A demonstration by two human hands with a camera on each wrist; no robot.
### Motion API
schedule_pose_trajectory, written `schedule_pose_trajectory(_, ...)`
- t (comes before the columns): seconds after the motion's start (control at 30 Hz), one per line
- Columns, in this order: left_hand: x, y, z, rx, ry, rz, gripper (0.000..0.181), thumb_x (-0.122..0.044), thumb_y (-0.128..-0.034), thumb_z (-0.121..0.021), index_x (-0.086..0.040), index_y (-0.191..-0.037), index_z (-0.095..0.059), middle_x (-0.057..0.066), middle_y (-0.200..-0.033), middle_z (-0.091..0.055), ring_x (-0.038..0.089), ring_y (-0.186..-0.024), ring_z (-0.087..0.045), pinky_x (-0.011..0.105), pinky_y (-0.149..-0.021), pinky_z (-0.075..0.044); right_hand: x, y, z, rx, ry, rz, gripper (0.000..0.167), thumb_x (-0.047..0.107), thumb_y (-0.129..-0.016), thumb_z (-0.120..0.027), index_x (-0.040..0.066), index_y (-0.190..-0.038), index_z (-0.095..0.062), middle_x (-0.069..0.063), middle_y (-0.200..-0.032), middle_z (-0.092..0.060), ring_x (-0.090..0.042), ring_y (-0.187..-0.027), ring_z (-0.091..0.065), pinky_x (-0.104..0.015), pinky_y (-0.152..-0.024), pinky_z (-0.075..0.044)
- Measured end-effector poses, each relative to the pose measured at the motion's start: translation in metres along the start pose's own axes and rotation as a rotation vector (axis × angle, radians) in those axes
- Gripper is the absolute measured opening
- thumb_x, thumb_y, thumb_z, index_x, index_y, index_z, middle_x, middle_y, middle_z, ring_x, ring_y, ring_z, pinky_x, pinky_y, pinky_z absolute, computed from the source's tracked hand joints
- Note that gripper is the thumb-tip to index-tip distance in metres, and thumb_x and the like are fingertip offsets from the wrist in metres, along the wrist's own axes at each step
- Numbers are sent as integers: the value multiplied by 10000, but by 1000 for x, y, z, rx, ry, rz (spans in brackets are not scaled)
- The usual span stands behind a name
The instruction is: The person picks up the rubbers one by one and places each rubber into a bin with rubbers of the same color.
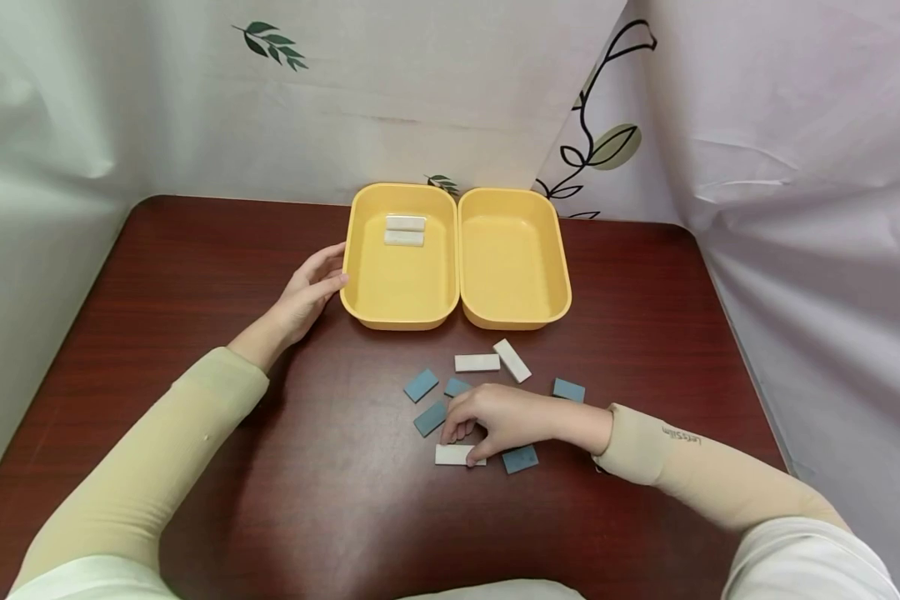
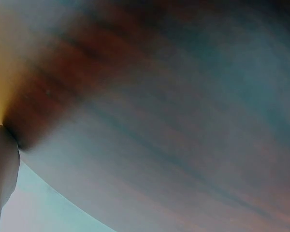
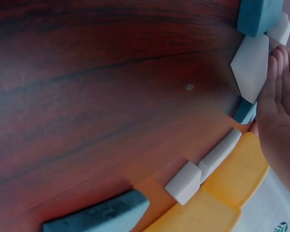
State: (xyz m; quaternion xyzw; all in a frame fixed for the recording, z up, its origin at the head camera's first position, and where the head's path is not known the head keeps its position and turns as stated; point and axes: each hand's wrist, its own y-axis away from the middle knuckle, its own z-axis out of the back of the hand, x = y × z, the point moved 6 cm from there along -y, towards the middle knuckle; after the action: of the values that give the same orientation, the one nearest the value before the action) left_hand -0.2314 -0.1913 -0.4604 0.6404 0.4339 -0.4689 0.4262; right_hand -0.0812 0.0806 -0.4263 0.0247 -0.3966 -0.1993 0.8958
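Note:
In the head view, my right hand [image 1: 498, 418] is over the loose blocks, its thumb and a finger pinching a white block [image 1: 450, 454] that lies on the table. The right wrist view shows this hand [image 3: 282, 106] beside a white block [image 3: 251, 67]. My left hand [image 1: 300, 300] rests against the left yellow tray [image 1: 347, 287], thumb at the rim and fingers along the outer side. Two white blocks [image 1: 404, 231] lie side by side in that tray. Only a blurred part of the left hand [image 2: 2, 174] appears in the left wrist view.
The right yellow tray [image 1: 514, 321] stands against the left one, with nothing inside. Two more white blocks [image 1: 477, 362] lie in front of the trays. Several blue-grey blocks [image 1: 421, 385] are spread around my right hand. A pale curtain [image 1: 420, 100] hangs behind the dark red table [image 1: 330, 500].

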Motion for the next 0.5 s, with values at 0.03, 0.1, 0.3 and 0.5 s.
schedule_pose_trajectory(0.03,0,0,0,1,-3,0,617,-16,-1075,-504,-63,-1659,-308,-3,-1417,-515,103,-1288,-522,146,-1071,-435,-1,0,-1,0,5,-2,308,165,-854,-912,118,-1131,-789,18,-1084,-740,-73,-959,-681,-147,-868,-555)
schedule_pose_trajectory(0.1,0,0,-1,4,-7,0,619,-18,-1074,-504,-63,-1659,-307,-8,-1407,-518,101,-1283,-525,147,-1070,-435,-2,0,-2,2,14,-7,306,171,-858,-910,124,-1135,-788,25,-1083,-736,-66,-961,-676,-146,-869,-552)
schedule_pose_trajectory(0.3,0,0,-1,4,-6,-2,616,-14,-1072,-505,-61,-1655,-313,-8,-1393,-521,99,-1276,-528,146,-1067,-438,-2,0,-5,-2,25,-13,317,161,-854,-911,123,-1141,-782,29,-1066,-726,-60,-952,-660,-146,-862,-547)
schedule_pose_trajectory(0.5,-1,0,0,-3,5,-7,610,-1,-1071,-502,-56,-1650,-320,-16,-1394,-526,103,-1279,-524,146,-1064,-441,1,0,-6,-19,38,-20,324,155,-848,-915,120,-1140,-780,29,-1036,-713,-67,-932,-644,-138,-842,-533)
